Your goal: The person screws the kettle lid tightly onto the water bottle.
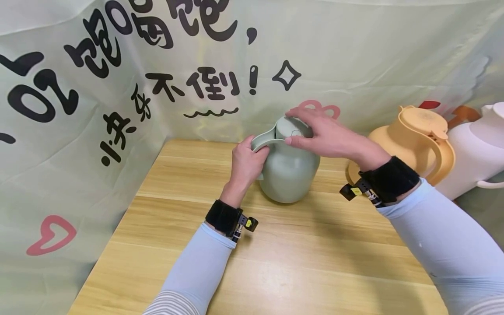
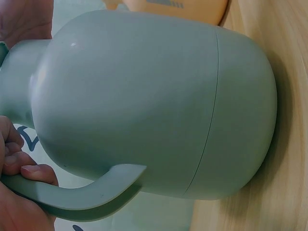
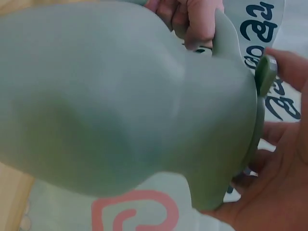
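Observation:
A sage-green thermos jug point(image 1: 289, 173) stands on the wooden table near the back wall. My left hand point(image 1: 247, 162) grips its handle point(image 2: 96, 197), fingers wrapped round the upper part. Over the top of the jug, my right hand point(image 1: 330, 136) holds the round lid point(image 1: 290, 127), thumb on the near side and fingers on the far side. From the right wrist, the right fingers point(image 3: 269, 163) show at the lid's edge, beside the spout point(image 3: 207, 192) and a small raised tab point(image 3: 266, 76). The jug's base meets the table in the left wrist view.
To the right stand an orange jug point(image 1: 393, 140) and a pale pink jug point(image 1: 468, 144), side by side. Behind the table point(image 1: 275, 262) hangs a light cloth point(image 1: 374, 52) with black lettering and pink drawings. It also covers the left side.

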A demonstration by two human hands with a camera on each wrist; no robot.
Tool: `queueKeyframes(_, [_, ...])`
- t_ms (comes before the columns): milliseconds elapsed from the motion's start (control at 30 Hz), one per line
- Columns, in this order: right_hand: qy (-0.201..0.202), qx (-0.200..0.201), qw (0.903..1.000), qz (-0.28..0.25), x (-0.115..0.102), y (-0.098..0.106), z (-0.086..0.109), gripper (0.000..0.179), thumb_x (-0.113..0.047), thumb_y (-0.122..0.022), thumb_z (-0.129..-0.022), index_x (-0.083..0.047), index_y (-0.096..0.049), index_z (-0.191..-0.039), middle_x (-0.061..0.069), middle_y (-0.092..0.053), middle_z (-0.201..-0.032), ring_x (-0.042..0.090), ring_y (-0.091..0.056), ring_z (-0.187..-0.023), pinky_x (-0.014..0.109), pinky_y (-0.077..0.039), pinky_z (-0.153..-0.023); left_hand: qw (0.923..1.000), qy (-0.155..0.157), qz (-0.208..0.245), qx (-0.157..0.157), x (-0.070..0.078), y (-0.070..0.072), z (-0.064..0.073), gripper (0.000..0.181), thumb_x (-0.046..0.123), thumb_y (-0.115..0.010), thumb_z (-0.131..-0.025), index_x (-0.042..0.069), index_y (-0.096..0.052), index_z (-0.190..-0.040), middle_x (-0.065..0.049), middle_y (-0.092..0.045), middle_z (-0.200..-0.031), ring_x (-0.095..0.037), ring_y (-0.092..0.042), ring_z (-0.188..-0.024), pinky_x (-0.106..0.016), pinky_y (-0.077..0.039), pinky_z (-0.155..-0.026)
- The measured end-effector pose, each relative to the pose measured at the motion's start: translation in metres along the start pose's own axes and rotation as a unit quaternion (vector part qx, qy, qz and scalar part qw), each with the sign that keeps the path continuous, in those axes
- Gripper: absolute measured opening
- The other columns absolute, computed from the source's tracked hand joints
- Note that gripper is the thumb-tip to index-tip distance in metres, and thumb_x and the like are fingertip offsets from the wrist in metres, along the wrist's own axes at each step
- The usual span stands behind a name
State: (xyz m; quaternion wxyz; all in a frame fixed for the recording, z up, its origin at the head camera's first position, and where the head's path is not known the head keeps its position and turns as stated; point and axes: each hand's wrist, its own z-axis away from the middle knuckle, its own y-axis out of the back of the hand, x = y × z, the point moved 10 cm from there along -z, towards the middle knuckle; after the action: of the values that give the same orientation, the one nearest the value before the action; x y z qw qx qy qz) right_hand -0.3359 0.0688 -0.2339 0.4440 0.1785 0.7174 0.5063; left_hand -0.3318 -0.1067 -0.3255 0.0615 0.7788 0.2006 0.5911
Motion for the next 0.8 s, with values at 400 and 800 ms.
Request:
queueKeyframes(400, [-0.016,-0.056,0.9982,-0.013,0.009,0.003,0.008,0.070,-0.021,-0.062,-0.097,-0.027,-0.034,-0.161,0.008,-0.043,-0.159,0.029,-0.045,-0.141,0.059,-0.035,-0.118,1.0000,0.003,0.007,-0.002,0.001,-0.001,0.001,0.024,0.021,-0.066,-0.088,0.018,-0.048,-0.073,0.004,-0.032,-0.066,-0.017,-0.043,-0.069,-0.030,-0.035,-0.062])
queueKeyframes(800, [0.043,0.020,0.9985,0.028,0.007,0.012,0.001,0.058,-0.034,-0.076,-0.092,-0.009,-0.055,-0.140,0.009,-0.050,-0.146,0.031,-0.045,-0.131,0.053,-0.020,-0.115,1.0000,0.001,0.003,0.004,0.000,0.000,0.000,0.022,0.020,-0.067,-0.086,0.017,-0.049,-0.074,0.003,-0.034,-0.066,-0.017,-0.044,-0.069,-0.030,-0.035,-0.062])
